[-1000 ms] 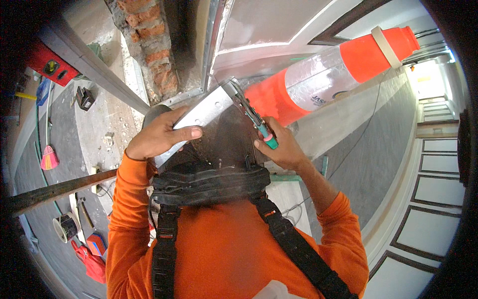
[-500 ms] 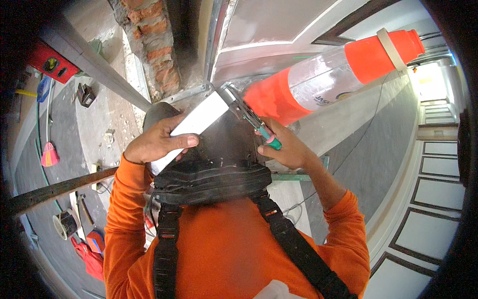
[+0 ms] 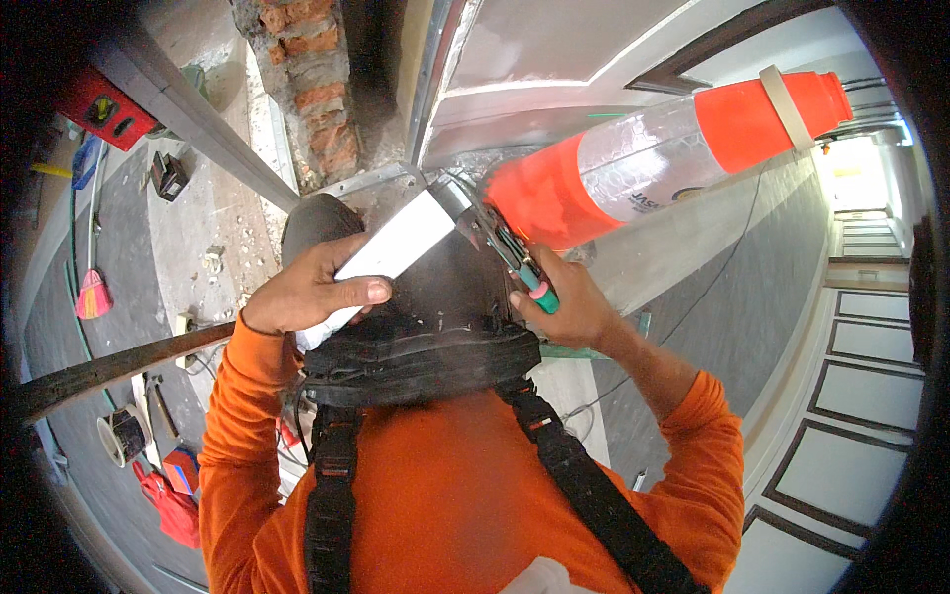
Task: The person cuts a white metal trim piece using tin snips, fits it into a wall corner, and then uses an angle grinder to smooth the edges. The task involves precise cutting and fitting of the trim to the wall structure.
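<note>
My left hand (image 3: 315, 287) is closed on a white flat-sided strip (image 3: 391, 252), its thumb lying across the face. The strip slants up and to the right over my lap. Around the handle of a plier-like metal tool (image 3: 503, 238) with green and pink grips, my right hand (image 3: 572, 302) is closed. The tool's metal head meets the upper end of the strip; whether the jaws are clamped on it I cannot tell. Below both hands lies a black waist pouch (image 3: 421, 361).
An orange traffic cone (image 3: 554, 193) leans just right of the tool. Ahead stand a broken brick edge (image 3: 322, 99) and a metal stud (image 3: 426, 89). On the left are a grey post (image 3: 213, 114), a red level (image 3: 104, 107), a wooden bar (image 3: 129, 371) and a tape roll (image 3: 124, 436).
The strip and the tool have shifted slightly and the strip's face has turned a little. My right elbow has moved slightly outward. Both hands keep their hold.
</note>
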The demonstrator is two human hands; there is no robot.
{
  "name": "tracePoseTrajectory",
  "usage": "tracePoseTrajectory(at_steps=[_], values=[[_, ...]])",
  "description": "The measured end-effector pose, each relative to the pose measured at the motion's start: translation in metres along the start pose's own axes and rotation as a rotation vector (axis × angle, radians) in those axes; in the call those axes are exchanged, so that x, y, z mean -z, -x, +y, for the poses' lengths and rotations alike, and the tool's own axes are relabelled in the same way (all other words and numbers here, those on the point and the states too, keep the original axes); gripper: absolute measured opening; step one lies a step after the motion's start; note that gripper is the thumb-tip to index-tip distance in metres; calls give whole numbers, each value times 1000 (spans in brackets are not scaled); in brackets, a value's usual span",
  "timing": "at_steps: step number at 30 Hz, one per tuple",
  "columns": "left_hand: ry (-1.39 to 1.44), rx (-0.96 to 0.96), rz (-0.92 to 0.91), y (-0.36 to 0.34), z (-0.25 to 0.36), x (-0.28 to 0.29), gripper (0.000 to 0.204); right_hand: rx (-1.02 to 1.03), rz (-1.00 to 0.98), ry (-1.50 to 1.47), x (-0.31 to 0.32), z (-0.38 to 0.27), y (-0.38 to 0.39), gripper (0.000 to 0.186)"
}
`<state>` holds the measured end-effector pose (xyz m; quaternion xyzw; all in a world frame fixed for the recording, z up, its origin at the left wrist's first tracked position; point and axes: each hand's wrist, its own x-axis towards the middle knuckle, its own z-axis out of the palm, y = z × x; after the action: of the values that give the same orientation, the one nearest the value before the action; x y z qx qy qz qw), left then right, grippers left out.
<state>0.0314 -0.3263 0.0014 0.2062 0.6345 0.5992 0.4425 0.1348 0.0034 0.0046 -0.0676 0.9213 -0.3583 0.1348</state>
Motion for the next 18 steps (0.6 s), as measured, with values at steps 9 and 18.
tracePoseTrajectory(at_steps=[9, 18], values=[[-63, -1, 70, 0, -8, 3, 48, -122, -184, -288, -11, 9, -9, 58], [-184, -146, 252, 4, -10, -1, 55, -75, -179, -405, -5, 25, -9, 81]])
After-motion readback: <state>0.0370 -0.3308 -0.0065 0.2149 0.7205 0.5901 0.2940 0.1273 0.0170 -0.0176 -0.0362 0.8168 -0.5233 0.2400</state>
